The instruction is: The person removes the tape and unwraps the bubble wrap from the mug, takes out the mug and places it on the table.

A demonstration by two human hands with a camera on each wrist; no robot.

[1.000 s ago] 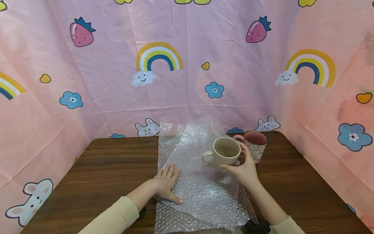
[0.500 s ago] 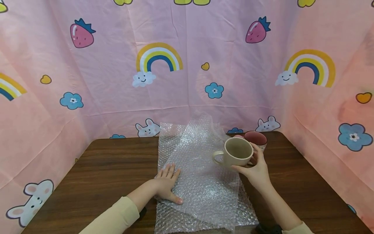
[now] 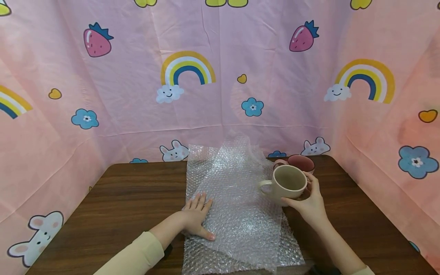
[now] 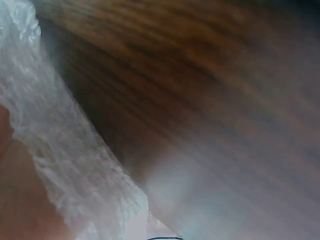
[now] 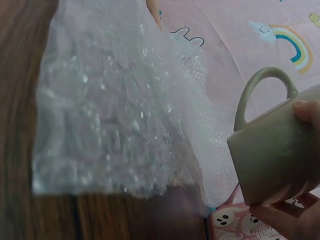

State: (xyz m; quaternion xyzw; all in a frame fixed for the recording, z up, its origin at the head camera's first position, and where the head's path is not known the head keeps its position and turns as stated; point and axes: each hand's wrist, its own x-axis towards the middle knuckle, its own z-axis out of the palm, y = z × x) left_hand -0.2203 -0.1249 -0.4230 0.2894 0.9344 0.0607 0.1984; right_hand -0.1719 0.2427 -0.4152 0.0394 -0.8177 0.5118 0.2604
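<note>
In the head view my right hand (image 3: 313,206) grips a cream mug (image 3: 288,183) around its right side, thumb at the front and fingers behind. The mug's handle points left and its mouth faces up, tilted a little toward the camera. My left hand (image 3: 198,218) lies flat with fingers spread on the left edge of a sheet of bubble wrap (image 3: 240,225). Behind the cream mug stands a pink mug (image 3: 302,163), partly hidden by it. In the right wrist view the cream mug (image 5: 280,150) shows its handle and base, with printed faces on the pink mug (image 5: 240,222) below.
The bubble wrap lies in overlapping layers down the middle of a dark wooden table (image 3: 137,194). Bare wood shows to its left and right. A pink printed curtain (image 3: 220,107) closes off the back and both sides.
My right hand has carried the cream mug right and slightly toward me, from over the bubble wrap to its right edge, covering more of the pink mug. My left hand has stayed put.
</note>
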